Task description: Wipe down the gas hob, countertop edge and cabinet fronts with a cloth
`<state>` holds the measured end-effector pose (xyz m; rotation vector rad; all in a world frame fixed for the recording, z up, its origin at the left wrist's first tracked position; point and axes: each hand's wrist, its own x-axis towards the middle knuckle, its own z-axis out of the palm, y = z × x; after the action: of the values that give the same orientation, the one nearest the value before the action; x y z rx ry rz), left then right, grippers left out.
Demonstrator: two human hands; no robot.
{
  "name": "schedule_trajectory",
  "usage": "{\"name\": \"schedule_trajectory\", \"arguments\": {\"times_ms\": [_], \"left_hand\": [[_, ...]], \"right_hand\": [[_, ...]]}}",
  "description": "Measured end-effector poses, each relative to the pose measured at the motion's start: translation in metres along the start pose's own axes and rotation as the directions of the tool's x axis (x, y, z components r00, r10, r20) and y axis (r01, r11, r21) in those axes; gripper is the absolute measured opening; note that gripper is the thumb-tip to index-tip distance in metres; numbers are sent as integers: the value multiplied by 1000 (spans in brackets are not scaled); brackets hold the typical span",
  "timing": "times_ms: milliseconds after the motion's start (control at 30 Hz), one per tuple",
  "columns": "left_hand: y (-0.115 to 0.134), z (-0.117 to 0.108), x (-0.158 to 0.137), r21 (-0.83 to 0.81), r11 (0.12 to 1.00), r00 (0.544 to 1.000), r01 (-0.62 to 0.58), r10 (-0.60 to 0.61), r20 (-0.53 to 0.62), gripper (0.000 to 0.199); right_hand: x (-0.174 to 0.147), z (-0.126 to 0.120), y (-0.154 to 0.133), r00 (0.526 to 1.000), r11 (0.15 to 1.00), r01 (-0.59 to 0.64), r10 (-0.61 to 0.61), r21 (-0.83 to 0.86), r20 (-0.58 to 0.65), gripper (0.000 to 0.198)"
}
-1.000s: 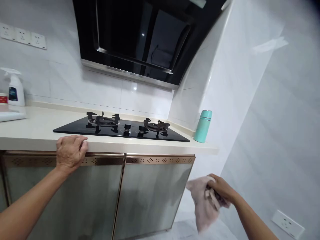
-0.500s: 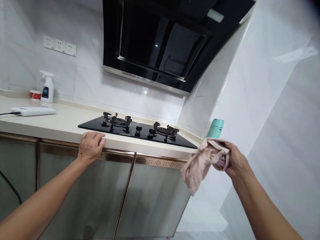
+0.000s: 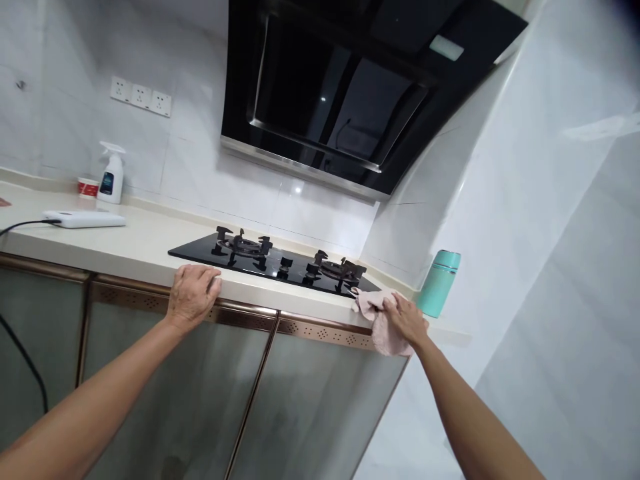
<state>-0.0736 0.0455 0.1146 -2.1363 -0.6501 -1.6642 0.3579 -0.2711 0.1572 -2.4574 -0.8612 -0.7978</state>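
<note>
My right hand point(image 3: 407, 319) presses a pale pink cloth point(image 3: 390, 333) onto the counter's front edge, by the right corner of the black gas stove point(image 3: 270, 265). Part of the cloth hangs down over the edge. Just beyond that hand, a teal bottle point(image 3: 438, 287) stands on the counter. My left hand point(image 3: 194, 293) rests on the countertop edge near the stove's left front corner, holding nothing; its fingers lie over the edge, and their tips are partly hidden.
A black range hood point(image 3: 345, 100) hangs above the stove. At the left of the countertop point(image 3: 135, 237) are a white device point(image 3: 90, 219) with a black cable, a spray bottle point(image 3: 111, 177) and a red-and-white cup point(image 3: 88, 187). Cabinet doors point(image 3: 190, 387) lie below.
My right hand has come left and down with the cloth, from in front of the teal bottle onto the counter edge. My left hand has stayed on the edge; the view has shifted slightly.
</note>
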Motion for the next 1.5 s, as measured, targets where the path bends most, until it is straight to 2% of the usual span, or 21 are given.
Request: {"name": "schedule_trajectory", "arguments": {"times_ms": [100,233,400,567,667,767,833,867,933,1000,1100,1133,1167,1233,1267,1333,1367,1400,1433,1500], "left_hand": [[2,4,0,-6,1000,1000,30,-30,-2,28],[7,12,-1,-5,995,995,96,-96,-18,27],[7,12,-1,-6,994,994,111,-111,3,28],[3,7,-2,-23,996,994,90,-88,59,31],[-2,4,-2,-29,996,992,86,-83,90,37],[-8,0,-1,-64,993,989,96,-88,118,42],[-12,-5,1,-83,992,983,99,-84,165,42],[-14,-8,2,-93,991,976,99,-78,201,42],[-18,-16,5,-132,985,962,109,-71,265,39],[-21,-25,9,-184,971,964,152,-105,243,36],[-14,-39,18,-211,952,975,221,-215,52,40],[-8,-42,22,-196,956,975,220,-222,16,41],[1,-44,27,-167,964,979,205,-204,27,42],[23,-43,39,-93,981,970,169,-148,194,46],[35,-39,45,-50,984,938,170,-146,315,51],[57,-28,60,51,973,825,224,-217,522,68],[65,-22,66,81,964,769,254,-252,587,74],[72,-16,72,86,957,730,277,-267,629,75],[77,-10,77,66,955,711,288,-259,654,71],[84,-1,83,-9,959,715,283,-205,668,53]], "right_hand": [[-5,10,-22,997,997,-73,73,11,-3,72],[-23,5,-76,998,997,-66,67,35,-12,67],[-56,-9,-178,989,984,144,-145,105,5,58],[-89,-15,-285,954,924,280,-297,262,30,57],[-104,-16,-336,908,860,387,-419,333,28,59],[-101,-20,-359,821,738,484,-569,470,47,59],[-91,-26,-351,763,637,513,-646,576,35,55],[-84,-29,-341,761,606,512,-648,609,5,51],[-72,-35,-305,813,602,488,-578,632,-77,46],[-63,-34,-256,872,652,444,-473,614,-127,45],[-55,-18,-173,919,820,394,-360,415,-161,44],[-53,-8,-147,934,871,357,-327,336,-144,46],[-52,2,-124,946,912,319,-292,258,-140,47],[-52,23,-92,935,932,326,-294,158,-196,45],[-53,33,-83,926,936,331,-299,118,-231,46],[-54,46,-77,907,946,322,-293,48,-303,47],[-55,51,-78,900,953,302,-280,15,-335,48],[-55,54,-80,892,959,282,-266,-11,-365,47],[-55,56,-82,882,962,272,-262,-31,-391,47],[-55,58,-86,862,960,274,-270,-56,-430,46]]}}
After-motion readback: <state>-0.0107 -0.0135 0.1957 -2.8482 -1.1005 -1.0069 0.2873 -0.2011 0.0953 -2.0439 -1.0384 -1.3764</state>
